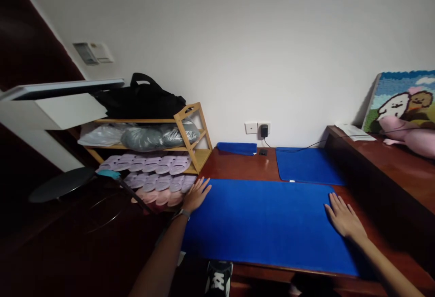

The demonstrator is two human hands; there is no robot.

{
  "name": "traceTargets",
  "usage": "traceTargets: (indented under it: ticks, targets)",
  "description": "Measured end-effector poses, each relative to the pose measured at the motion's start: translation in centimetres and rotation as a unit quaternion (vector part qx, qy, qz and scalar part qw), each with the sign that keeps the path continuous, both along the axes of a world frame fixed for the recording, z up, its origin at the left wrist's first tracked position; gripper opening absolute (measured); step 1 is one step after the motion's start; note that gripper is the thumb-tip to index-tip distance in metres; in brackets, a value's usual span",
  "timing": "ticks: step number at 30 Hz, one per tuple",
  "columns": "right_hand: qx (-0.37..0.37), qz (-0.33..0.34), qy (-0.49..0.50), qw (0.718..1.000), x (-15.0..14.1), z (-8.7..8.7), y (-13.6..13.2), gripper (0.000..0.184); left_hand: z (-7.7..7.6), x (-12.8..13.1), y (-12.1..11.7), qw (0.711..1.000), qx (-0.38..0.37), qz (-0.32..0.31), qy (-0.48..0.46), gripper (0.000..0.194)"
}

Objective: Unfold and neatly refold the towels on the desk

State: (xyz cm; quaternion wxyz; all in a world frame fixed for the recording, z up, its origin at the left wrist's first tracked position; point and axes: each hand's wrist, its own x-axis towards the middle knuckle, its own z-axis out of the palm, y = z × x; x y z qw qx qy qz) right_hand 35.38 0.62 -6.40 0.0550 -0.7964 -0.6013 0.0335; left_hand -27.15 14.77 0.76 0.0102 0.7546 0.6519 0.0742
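Observation:
A large blue cloth [265, 224] lies spread flat over the reddish-brown wooden surface [234, 165]. My left hand [196, 195] rests at its far left corner with fingers stretched out. At the right edge of the cloth, my right hand [344, 217] lies flat, fingers spread. Neither hand holds anything. Behind the big cloth, a smaller blue cloth [307, 165] lies flat at the back right, with a small white tag on its front edge. Against the wall sits a folded blue cloth [237, 148].
On the left, a wooden rack [192, 141] bears a black bag [142, 98], plastic-wrapped bundles and rows of slippers [163, 162]. A black plug [264, 130] with a cable sits in the wall socket. To the right, a raised ledge [390, 156] carries a pink plush toy [408, 134].

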Motion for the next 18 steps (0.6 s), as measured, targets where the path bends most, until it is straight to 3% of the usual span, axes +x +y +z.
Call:
traceTargets:
  ticks: [4,8,11,14,16,18]
  targets:
    - [-0.002,-0.002,-0.006,1.0,0.0,0.3,-0.1,0.082,0.3,-0.1,-2.7,0.998,0.054,-0.012,-0.013,0.051]
    - [-0.022,-0.007,-0.02,1.0,0.0,1.6,-0.3,0.079,-0.5,-0.2,-7.8,0.995,0.063,-0.07,-0.027,0.051]
    - [-0.015,-0.019,-0.037,0.999,-2.4,2.8,-0.1,0.077,-1.3,-0.6,-11.3,0.994,0.053,-0.096,-0.026,0.053]
    - [0.035,0.014,-0.047,0.998,-9.7,4.0,0.0,0.075,-1.6,-1.0,-13.0,0.995,0.047,-0.091,-0.018,0.056]
    - [0.093,0.101,-0.016,0.99,-17.4,5.0,-0.4,0.072,-1.6,-1.1,-13.3,0.995,0.046,-0.086,-0.015,0.057]
    - [0.094,0.18,0.036,0.978,-25.8,6.1,-1.2,0.071,-1.4,-1.0,-13.2,0.995,0.047,-0.083,-0.013,0.058]
